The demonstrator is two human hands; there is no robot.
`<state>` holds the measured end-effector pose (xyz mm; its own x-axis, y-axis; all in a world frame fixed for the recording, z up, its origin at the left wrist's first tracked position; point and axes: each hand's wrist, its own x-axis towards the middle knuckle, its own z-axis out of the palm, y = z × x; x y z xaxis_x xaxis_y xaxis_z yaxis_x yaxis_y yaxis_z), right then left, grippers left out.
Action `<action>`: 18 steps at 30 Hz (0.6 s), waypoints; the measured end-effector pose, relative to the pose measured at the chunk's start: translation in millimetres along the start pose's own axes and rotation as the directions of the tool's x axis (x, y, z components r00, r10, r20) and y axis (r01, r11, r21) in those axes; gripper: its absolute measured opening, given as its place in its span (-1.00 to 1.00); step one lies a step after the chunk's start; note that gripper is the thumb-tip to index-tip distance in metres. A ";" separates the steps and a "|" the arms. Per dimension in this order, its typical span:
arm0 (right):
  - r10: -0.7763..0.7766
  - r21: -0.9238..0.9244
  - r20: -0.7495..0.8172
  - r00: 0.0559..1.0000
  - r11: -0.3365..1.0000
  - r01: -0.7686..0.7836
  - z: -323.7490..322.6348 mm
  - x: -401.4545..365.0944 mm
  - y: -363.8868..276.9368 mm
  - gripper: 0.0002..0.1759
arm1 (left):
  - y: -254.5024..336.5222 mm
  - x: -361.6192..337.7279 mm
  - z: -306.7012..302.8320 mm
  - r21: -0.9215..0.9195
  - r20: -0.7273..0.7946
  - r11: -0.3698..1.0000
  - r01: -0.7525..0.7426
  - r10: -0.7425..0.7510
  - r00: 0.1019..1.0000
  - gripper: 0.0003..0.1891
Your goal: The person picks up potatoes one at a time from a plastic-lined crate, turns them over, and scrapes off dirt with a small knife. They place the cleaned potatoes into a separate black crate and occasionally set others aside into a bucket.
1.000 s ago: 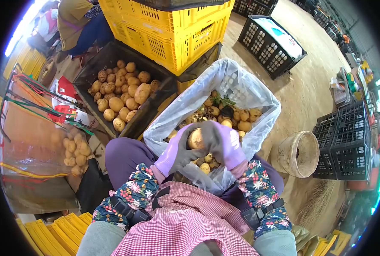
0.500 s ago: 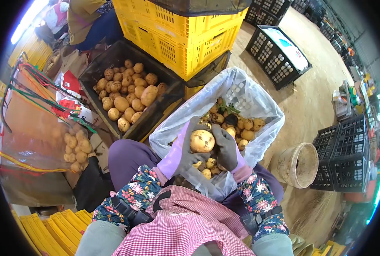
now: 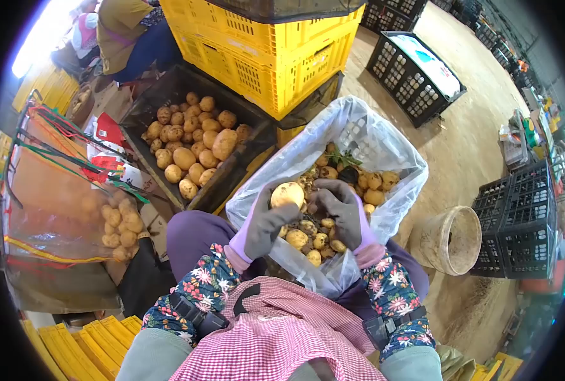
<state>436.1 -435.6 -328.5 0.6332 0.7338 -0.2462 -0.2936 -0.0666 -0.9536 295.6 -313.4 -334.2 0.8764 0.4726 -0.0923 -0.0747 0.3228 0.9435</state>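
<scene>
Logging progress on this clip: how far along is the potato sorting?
Done: the black crate already holds a layer of bigger potatoes. In hand: the left hand grips one potato over the lined crate; the right hand is down among its small potatoes. Left: many of them lie there, unsorted.

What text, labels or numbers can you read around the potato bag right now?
Nothing here is readable.
Red-and-white packet: print too blurred.
Blue-and-white sheet on black crate: too small.
Yellow crates: no label seen.
Potato in left hand: unmarked.
</scene>
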 end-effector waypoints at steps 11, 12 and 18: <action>-0.076 -0.308 0.327 0.942 0.934 0.182 9.1 -14.7 -29.9 -0.41 | 5.0 2.3 25.0 -0.563 0.139 0.733 0.382 -0.372 0.918 -0.34; -0.076 -0.308 0.323 0.943 0.934 0.180 4.2 -11.8 -23.5 -0.41 | 4.4 3.8 26.2 -0.519 0.114 0.768 0.376 -0.373 0.921 -0.35; -0.551 -0.671 0.365 0.751 0.403 0.622 2.0 -5.1 -15.3 -0.55 | -1.5 2.5 25.9 -0.549 0.160 0.731 0.405 -0.384 0.909 -0.38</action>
<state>435.9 -436.9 -312.3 0.3761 0.8341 0.4035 0.7560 -0.0244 -0.6541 310.2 -333.9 -327.6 0.9018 0.1749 -0.3952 0.0393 0.8775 0.4781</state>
